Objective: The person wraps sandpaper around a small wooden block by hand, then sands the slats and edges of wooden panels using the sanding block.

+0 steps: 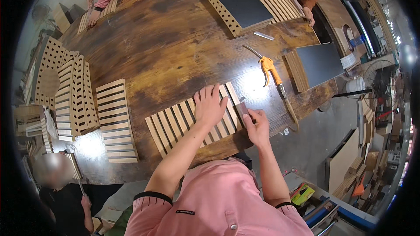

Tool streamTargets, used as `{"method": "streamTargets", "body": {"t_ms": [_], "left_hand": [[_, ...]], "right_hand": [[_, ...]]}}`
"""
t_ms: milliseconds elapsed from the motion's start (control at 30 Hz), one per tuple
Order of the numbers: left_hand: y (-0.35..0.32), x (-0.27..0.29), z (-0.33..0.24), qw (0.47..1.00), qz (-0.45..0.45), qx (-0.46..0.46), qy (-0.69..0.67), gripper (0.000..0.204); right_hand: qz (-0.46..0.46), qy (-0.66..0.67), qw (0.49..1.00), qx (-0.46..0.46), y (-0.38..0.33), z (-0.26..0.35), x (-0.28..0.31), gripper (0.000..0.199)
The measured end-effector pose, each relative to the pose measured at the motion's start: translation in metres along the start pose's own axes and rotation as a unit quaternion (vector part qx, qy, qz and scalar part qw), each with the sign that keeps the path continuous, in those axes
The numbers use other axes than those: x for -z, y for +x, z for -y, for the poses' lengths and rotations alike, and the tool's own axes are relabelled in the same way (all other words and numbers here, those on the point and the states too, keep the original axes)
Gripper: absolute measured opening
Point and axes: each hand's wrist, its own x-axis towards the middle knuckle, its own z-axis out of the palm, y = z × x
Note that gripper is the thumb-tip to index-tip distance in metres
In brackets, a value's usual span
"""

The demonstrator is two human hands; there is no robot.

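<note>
A slatted wood panel (170, 124), light strips with dark gaps, lies on the table in front of me. My left hand (211, 107) rests on top of it, fingers stretched out flat. At the panel's right end, my right hand (258, 127) is closed on a small flat brown block (241, 108), which stands against the end edge. The block's underside is hidden. Beyond my right hand lies an orange air blow gun (270, 70) with a metal nozzle and a hose.
Another slatted panel (116, 122) lies at left beside stacked panels (72, 91). Black-topped panel stacks (236, 2) (319, 65) stand at the far side and right. A metal strip (264, 36) lies between. Co-workers handle panels around the brown table (166, 57).
</note>
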Motion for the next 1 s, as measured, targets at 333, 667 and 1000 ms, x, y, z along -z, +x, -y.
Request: {"method": "streamTargets", "body": {"t_ms": [333,667,1000], "left_hand": [[-0.002,-0.003,0.000,0.999,-0.041,-0.003,0.002,0.048],[0.002,-0.007,0.006,0.999,-0.042,-0.011,-0.002,0.044],[0.004,-0.007,0.005,0.999,-0.049,-0.004,-0.014,0.046]], "right_hand": [[0.012,-0.101,0.995,0.003,-0.006,0.014,-0.021,0.030],[-0.038,-0.130,0.989,0.051,-0.010,0.006,-0.026,0.036],[-0.041,-0.154,0.980,0.122,0.065,0.032,-0.060,0.029]]}}
